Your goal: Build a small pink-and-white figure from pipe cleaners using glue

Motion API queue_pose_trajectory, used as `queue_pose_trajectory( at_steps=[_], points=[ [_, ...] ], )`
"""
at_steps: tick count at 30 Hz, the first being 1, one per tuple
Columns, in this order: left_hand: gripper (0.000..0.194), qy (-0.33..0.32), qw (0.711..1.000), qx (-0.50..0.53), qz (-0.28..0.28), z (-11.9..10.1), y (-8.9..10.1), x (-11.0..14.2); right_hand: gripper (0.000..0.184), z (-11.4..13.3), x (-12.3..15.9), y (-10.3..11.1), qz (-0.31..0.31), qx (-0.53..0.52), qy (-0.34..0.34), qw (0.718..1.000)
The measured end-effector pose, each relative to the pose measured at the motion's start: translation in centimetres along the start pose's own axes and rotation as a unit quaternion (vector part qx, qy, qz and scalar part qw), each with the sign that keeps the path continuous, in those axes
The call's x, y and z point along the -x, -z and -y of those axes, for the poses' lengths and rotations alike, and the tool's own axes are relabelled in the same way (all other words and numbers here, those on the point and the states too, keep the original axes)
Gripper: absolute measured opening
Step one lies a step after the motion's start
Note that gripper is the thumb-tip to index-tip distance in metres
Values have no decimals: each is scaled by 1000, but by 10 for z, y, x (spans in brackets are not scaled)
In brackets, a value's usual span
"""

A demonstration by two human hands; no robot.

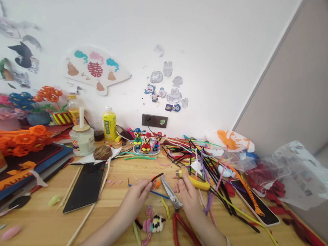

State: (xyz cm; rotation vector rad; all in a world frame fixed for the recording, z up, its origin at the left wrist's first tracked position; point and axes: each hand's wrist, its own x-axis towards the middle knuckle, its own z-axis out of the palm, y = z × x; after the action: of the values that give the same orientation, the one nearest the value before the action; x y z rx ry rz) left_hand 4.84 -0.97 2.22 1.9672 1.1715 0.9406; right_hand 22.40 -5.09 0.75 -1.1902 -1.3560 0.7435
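Observation:
My left hand [138,195] pinches a short black pipe cleaner [157,177] between thumb and fingers, its free end pointing right. Facing it, my right hand [187,192] is closed around a small yellow lighter [179,173] with a metal top; no flame shows. Between and below the hands lie scissors [172,195] with red handles, blades slightly parted. A small pink, white and black pipe-cleaner figure [153,224] rests on the table nearer me. Close by are a blue pipe cleaner [160,195] and a yellow-green piece [165,208]. Behind my right hand lies a yellow-handled tool [200,183].
A tangle of colored pipe cleaners [190,153] covers the back right, beside a phone [254,203] and plastic bags [305,174]. Three finished figures [147,142] stand on a tray at the back. Left are a black tablet [85,186], a candle jar [82,142] and a yellow bottle [109,124].

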Motion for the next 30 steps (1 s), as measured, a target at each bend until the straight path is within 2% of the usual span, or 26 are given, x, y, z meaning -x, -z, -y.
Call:
queue_pose_trajectory(
  at_steps=[3,8,12,17,22,30],
  points=[
    [29,-4,1000,-28,-4,-4,2,2,26,1,3,-3,54,-9,4,998],
    [27,-38,995,-85,-33,-2,4,7,34,4,6,-6,79,-22,7,997],
    [25,-94,987,-124,-38,2,3,10,37,4,4,-6,78,-12,-35,996],
    [26,-133,977,-161,-47,5,0,10,34,0,4,-5,79,-14,-40,996],
    [25,-154,970,-173,-70,5,0,10,31,-1,4,-3,90,1,-37,995],
    [25,-156,965,-205,-53,7,-1,11,29,2,4,-6,88,-1,-41,995]
  ],
)
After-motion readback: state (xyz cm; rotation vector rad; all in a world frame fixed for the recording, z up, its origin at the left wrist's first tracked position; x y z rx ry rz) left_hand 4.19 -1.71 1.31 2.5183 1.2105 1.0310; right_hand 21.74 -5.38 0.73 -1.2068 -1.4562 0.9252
